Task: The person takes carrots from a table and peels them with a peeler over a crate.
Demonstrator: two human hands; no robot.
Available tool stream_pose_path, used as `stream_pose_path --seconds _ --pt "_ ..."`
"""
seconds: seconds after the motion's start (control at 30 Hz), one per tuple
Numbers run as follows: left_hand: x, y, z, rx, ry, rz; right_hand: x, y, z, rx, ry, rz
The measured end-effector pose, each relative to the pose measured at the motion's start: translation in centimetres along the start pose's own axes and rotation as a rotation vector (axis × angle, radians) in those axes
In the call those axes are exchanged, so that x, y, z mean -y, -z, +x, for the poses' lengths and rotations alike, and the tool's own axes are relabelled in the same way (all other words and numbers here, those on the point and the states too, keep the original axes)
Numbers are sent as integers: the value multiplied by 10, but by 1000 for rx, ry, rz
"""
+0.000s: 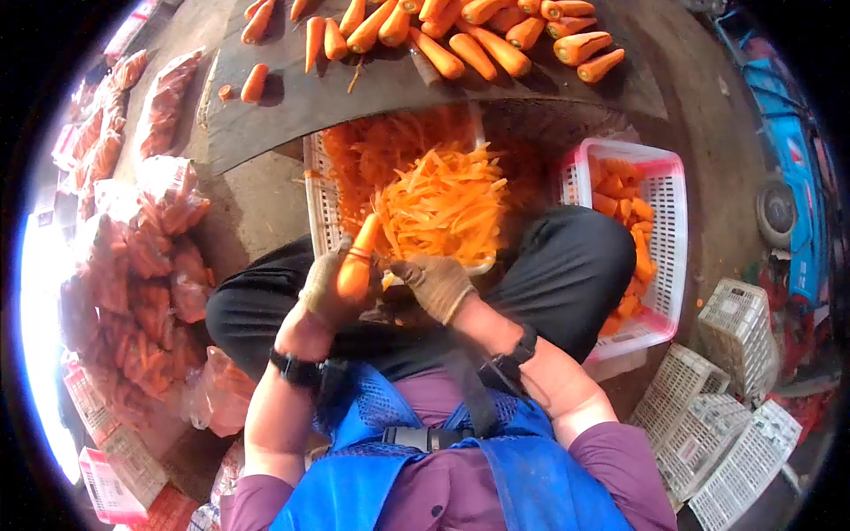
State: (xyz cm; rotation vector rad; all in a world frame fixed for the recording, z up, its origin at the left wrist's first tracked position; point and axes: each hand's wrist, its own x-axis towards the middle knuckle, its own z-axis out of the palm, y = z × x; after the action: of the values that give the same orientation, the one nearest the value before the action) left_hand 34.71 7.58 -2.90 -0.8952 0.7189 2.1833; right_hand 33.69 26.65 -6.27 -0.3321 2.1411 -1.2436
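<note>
Single tapered orange carrot [354, 278], tilted at the near left corner of a white perforated plastic crate [325, 208] heaped with thin bright-orange shavings [443, 203]. Apparently mid-peeling, probably needing a steady grip and slight turn for the next stroke. Closed around the carrot, a tan-gloved left hand [324, 285]. Beside it, a brown-gloved right hand [434, 285], fingers curled inward; cannot tell how tightly, nor whether gripping a tool. Beyond the far edge, more orange carrots [503, 51] on a dark flat board [305, 111].

I can read no words, numbers or brand names here; small marks on the blue vehicle [781, 133] and a pale crate [695, 447] are too blurred.
</note>
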Motion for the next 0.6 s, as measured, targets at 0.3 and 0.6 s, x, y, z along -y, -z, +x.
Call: stream_pose_path --seconds 0.3,0.6 --pt "29 -26 -65 -133 -104 36 -33 -11 24 -146 -151 2" --pt "3 88 39 -23 122 -526 -13 -11 7 -114 78 -31"
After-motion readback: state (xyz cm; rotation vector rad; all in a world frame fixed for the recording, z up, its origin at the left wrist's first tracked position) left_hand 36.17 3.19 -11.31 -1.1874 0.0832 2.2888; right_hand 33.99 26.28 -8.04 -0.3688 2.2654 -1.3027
